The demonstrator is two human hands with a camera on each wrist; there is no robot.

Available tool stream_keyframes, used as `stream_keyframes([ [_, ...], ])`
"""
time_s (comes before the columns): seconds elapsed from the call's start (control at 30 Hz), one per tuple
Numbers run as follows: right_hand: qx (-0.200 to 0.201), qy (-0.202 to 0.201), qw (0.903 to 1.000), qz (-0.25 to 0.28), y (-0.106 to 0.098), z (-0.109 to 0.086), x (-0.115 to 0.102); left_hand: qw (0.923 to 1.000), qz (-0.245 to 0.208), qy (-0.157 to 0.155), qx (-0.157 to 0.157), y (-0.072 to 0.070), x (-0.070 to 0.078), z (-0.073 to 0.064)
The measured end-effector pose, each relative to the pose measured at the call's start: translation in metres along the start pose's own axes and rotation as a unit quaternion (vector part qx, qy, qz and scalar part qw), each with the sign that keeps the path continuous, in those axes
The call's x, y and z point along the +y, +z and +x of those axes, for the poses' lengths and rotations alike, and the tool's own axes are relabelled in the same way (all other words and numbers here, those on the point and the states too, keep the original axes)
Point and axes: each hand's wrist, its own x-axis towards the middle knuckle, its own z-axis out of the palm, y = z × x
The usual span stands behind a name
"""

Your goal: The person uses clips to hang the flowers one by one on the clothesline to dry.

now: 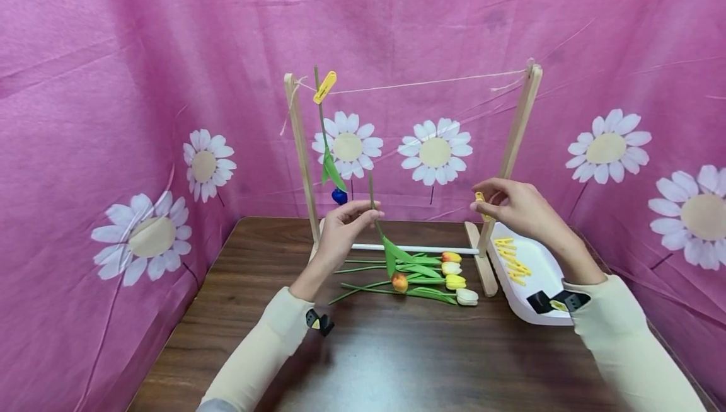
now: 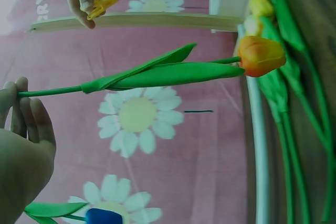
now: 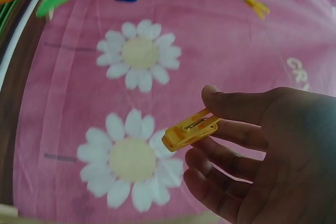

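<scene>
My left hand (image 1: 344, 226) pinches the green stem of an orange tulip (image 2: 262, 56), which hangs bloom down over the table. Between thumb and fingers my right hand (image 1: 516, 207) holds a yellow clothespin (image 3: 190, 130), in front of the frame's right post. A blue tulip (image 1: 339, 196) hangs upside down from the string (image 1: 425, 83), its stem clipped near the left post by another yellow clothespin (image 1: 325, 87). Several tulips (image 1: 455, 282), white, yellow and orange, lie on the table beneath my left hand.
The wooden frame (image 1: 518, 122) has two upright posts, feet and a white bar (image 1: 416, 249) low between them. Right of it stands a white tray (image 1: 530, 314) with several yellow clothespins (image 1: 513, 261). A pink cloth with daisies hangs behind the brown table (image 1: 363, 361).
</scene>
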Motion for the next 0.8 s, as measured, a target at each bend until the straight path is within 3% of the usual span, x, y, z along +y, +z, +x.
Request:
stream_keyframes([
  [0.2,0.024,-0.033,0.9985,0.035,0.003,0.011,-0.029,0.9992,0.004,0.036,0.018,0.001,0.016,0.017],
  [0.47,0.064,-0.082,0.9924,0.066,0.009,0.038,-0.071,0.9909,-0.09,0.088,0.048,0.009,0.029,0.047],
  [0.6,0.097,-0.107,0.9865,0.078,0.01,0.052,-0.093,0.9868,-0.103,0.1,0.076,0.013,0.032,0.062],
  [0.8,0.135,-0.106,0.9784,0.115,0.004,0.071,-0.126,0.9791,-0.112,0.115,0.125,0.019,0.038,0.083],
])
